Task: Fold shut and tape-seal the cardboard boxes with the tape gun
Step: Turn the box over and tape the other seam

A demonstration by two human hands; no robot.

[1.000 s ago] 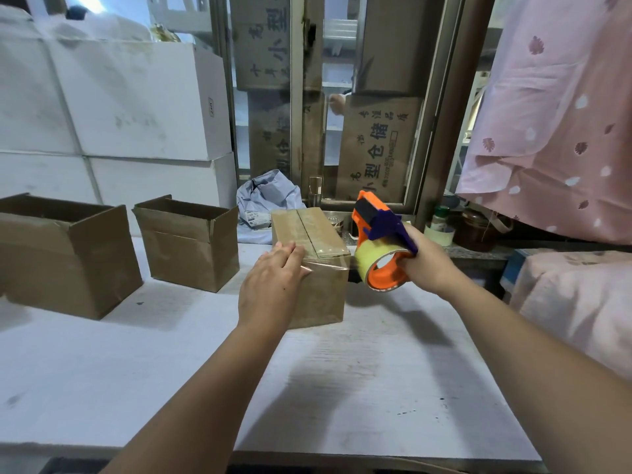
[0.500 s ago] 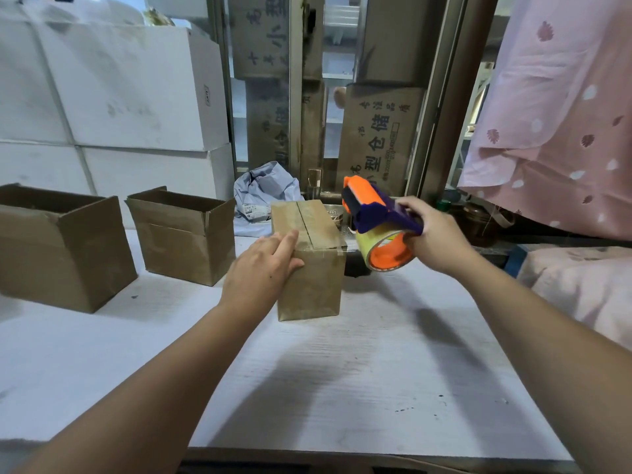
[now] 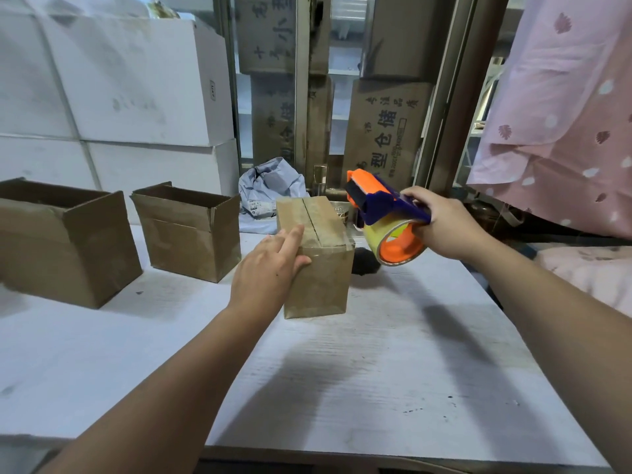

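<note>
A small closed cardboard box (image 3: pixel 321 278) stands in the middle of the white table (image 3: pixel 393 371), with clear tape along its top seam and down the near face. My left hand (image 3: pixel 270 268) rests flat against the box's near left corner, fingers straight over the top edge. My right hand (image 3: pixel 444 224) grips the handle of the orange and purple tape gun (image 3: pixel 383 217), held in the air just right of the box, with its tape roll hanging down. Two open cardboard boxes (image 3: pixel 191 230) (image 3: pixel 61 241) stand to the left.
Stacked white cartons (image 3: pixel 130 83) rise behind the open boxes. A crumpled grey mailer bag (image 3: pixel 270 186) lies behind the closed box. Brown printed cartons (image 3: pixel 383 131) show through the window. Pink patterned cloth (image 3: pixel 564 114) hangs at right.
The tape gun has lifted up and away from the box's right side. My left hand slid from the top of the box down to its near left corner.
</note>
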